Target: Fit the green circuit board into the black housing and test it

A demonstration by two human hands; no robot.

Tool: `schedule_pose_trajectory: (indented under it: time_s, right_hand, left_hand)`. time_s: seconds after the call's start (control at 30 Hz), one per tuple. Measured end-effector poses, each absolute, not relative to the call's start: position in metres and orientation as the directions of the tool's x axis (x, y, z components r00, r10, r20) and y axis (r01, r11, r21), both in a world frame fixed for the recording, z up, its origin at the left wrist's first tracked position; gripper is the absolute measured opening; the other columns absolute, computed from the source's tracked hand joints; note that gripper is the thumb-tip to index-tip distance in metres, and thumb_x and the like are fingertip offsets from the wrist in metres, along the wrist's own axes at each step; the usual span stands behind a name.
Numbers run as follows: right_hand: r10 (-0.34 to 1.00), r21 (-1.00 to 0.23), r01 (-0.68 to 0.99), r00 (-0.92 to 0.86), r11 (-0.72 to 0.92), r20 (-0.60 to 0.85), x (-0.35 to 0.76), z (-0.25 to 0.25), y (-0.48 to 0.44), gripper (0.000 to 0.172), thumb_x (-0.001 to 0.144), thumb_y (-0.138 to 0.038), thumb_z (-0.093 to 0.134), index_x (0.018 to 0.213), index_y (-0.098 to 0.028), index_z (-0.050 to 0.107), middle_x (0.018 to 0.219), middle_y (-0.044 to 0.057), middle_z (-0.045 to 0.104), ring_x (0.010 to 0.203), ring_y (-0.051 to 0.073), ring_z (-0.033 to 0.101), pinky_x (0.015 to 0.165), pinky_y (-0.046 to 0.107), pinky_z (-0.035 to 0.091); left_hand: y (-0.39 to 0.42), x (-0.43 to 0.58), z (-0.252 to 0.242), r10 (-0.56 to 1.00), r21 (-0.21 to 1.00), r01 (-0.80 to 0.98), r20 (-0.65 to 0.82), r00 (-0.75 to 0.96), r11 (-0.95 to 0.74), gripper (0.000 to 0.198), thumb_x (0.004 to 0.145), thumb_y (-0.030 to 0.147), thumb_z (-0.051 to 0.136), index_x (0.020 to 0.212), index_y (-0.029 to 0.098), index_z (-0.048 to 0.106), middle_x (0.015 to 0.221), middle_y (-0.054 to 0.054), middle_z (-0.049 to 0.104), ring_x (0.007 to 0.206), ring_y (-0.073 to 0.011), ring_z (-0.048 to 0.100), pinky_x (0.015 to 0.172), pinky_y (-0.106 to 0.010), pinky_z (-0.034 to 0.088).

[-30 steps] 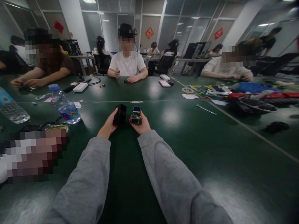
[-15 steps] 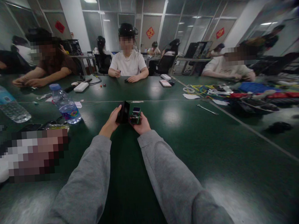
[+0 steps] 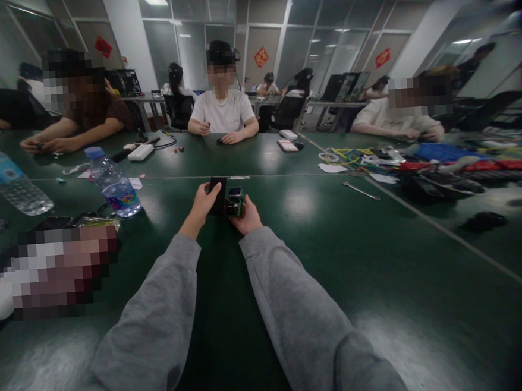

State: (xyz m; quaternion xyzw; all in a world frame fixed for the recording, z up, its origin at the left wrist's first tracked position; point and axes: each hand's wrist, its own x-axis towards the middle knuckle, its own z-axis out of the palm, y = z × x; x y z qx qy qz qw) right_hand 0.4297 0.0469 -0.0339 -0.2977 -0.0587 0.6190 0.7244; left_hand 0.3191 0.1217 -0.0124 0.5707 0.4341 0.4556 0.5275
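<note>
My left hand (image 3: pixel 204 204) grips a flat black panel (image 3: pixel 218 195), held upright with the thumb over its face. Just to the right, my right hand (image 3: pixel 249 216) is closed round the lower side of a small circuit board device (image 3: pixel 234 201) with green edges and a small pale screen at its top. Panel and device are side by side above the dark green table (image 3: pixel 301 264); whether they touch I cannot tell. The fingers behind both things are hidden.
Water bottles (image 3: pixel 116 185) stand at the left, near a blurred-out pile. A wrench (image 3: pixel 361 191) lies to the right, before a heap of cables and tools (image 3: pixel 437 165). A person in a white shirt (image 3: pixel 223 112) sits opposite; others sit left and right.
My left hand has turned the black panel so more of its flat face shows, with the thumb now across it. The circuit board device has tilted slightly in my right hand.
</note>
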Motion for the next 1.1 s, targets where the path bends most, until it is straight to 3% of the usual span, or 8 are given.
schedule_pose_trajectory:
  time_s: [0.3, 0.5, 0.73, 0.97, 1.1]
  right_hand:
    - [0.932, -0.541, -0.841, 0.221, 0.034, -0.286, 0.428, -0.036, 0.049, 0.04, 0.1, -0.044, 0.033, 0.1, -0.02, 0.064, 0.079, 0.003, 0.071, 0.083, 0.021, 0.07, 0.084, 0.042, 0.058]
    - [0.929, -0.534, -0.845, 0.232, 0.045, -0.289, 0.426, -0.032, 0.048, 0.034, 0.101, -0.035, 0.034, 0.093, -0.02, 0.064, 0.071, 0.0, 0.07, 0.072, 0.017, 0.068, 0.08, 0.035, 0.058]
    - [0.945, -0.544, -0.838, 0.21, 0.041, -0.252, 0.428, -0.035, 0.049, 0.042, 0.101, -0.041, 0.028, 0.094, -0.02, 0.064, 0.073, 0.002, 0.07, 0.075, 0.019, 0.069, 0.08, 0.038, 0.058]
    - [0.962, -0.576, -0.817, 0.176, 0.026, -0.207, 0.43, -0.04, 0.05, 0.042, 0.101, -0.043, 0.027, 0.097, -0.021, 0.063, 0.077, 0.002, 0.071, 0.078, 0.019, 0.069, 0.08, 0.038, 0.058]
    - [0.971, -0.584, -0.812, 0.159, 0.025, -0.179, 0.428, -0.039, 0.048, 0.046, 0.1, -0.049, 0.028, 0.1, -0.019, 0.063, 0.08, 0.004, 0.072, 0.085, 0.02, 0.07, 0.086, 0.039, 0.057]
  left_hand:
    - [0.116, 0.323, -0.016, 0.961, 0.922, 0.324, 0.138, 0.238, -0.212, 0.058, 0.082, 0.045, 0.067, 0.127, 0.01, 0.056, 0.12, -0.021, 0.065, 0.107, -0.0289, 0.064, 0.092, -0.04, 0.047]
    - [0.099, 0.326, 0.004, 0.916, 0.794, 0.477, 0.247, 0.315, -0.378, 0.055, 0.089, 0.041, 0.057, 0.134, 0.008, 0.053, 0.131, -0.021, 0.06, 0.122, -0.0295, 0.058, 0.103, -0.041, 0.041]
    - [0.084, 0.328, 0.015, 0.857, 0.623, 0.594, 0.297, 0.421, -0.508, 0.06, 0.092, 0.038, 0.051, 0.142, 0.004, 0.045, 0.139, -0.023, 0.054, 0.129, -0.0309, 0.051, 0.108, -0.042, 0.038]
    - [0.082, 0.326, 0.02, 0.852, 0.624, 0.588, 0.293, 0.434, -0.514, 0.059, 0.088, 0.035, 0.059, 0.139, 0.008, 0.049, 0.136, -0.019, 0.057, 0.127, -0.0299, 0.052, 0.108, -0.041, 0.038]
    - [0.081, 0.327, 0.015, 0.875, 0.759, 0.459, 0.305, 0.375, -0.461, 0.057, 0.079, 0.031, 0.071, 0.131, 0.013, 0.056, 0.133, -0.019, 0.058, 0.129, -0.0341, 0.049, 0.111, -0.045, 0.032]
